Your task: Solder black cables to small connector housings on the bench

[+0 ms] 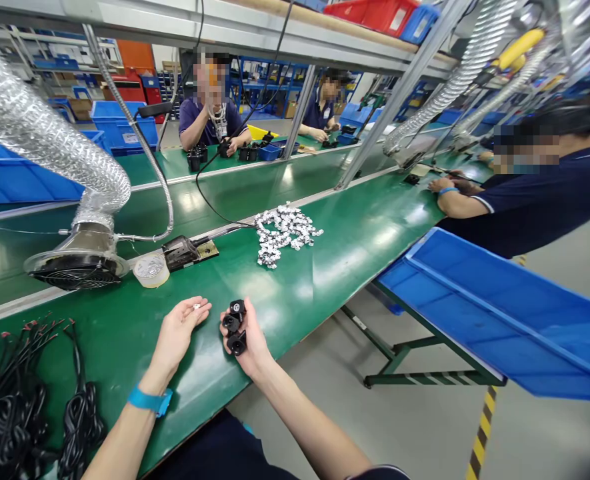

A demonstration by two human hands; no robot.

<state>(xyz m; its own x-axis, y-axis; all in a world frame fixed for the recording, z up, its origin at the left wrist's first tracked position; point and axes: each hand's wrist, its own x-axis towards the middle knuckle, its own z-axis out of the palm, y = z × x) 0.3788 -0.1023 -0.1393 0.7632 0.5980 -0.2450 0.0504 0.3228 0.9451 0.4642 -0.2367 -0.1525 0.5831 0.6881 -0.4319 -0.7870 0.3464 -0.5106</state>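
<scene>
The green belt (pixel 325 267) is smooth and glossy and runs the length of the bench. A blue bin (pixel 499 313) of rigid plastic stands tilted to its right. A crinkled silver foil duct (pixel 35 133) ends in a round black fan grille (pixel 75 273) at the belt's far side. Coiled black cords (pixel 19 413) with red-tipped ends lie at the near left. A loose heap of small shiny metal pieces (pixel 285 233) sits mid-belt, and a pale translucent tape roll (pixel 151 270) lies beside the grille.

The right hand (pixel 247 340) is clamped on a cluster of black plastic parts (pixel 235 327), blocky with round sockets, held over the belt's near edge. The left hand (pixel 177 330) lies palm up just beside them, fingers spread, with a small pale piece (pixel 195 307) resting on the fingertips. The left wrist carries a blue wristband (pixel 149 401).
</scene>
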